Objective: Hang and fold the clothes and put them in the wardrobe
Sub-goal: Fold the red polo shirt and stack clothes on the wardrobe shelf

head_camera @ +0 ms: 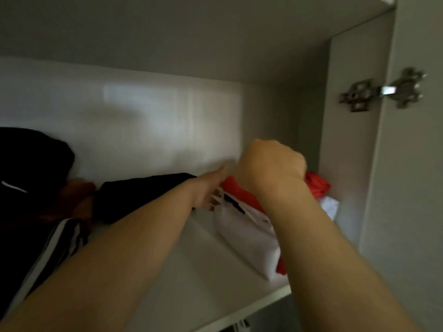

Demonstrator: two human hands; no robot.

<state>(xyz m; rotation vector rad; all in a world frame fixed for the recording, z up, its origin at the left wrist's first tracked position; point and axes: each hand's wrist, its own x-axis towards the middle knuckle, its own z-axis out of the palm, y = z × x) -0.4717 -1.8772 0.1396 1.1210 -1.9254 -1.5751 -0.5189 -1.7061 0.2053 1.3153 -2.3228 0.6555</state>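
On the far left of the wardrobe shelf (191,271) a dark striped pile (36,212) already lies, and just beside it sits a folded black garment (134,195). Leave both undisturbed. Your left hand (208,190) reaches past that black garment, its fingers touching the near edge of the red and white top (244,226). The blur stops me telling whether they pinch the cloth or only steady it. The top rests on the shelf toward the right end, white fold at the front and red behind. Your right hand (271,164) is curled tight directly over the red part. It looks to be gripping that cloth, though its fingers are hidden behind the knuckles. To finish this well, keep the left fingers flat along the fold so it cannot spring open, and press the red cloth down and back rather than bunching it. Square the bundle against the side wall below the hinge (381,91) — then let go gently.
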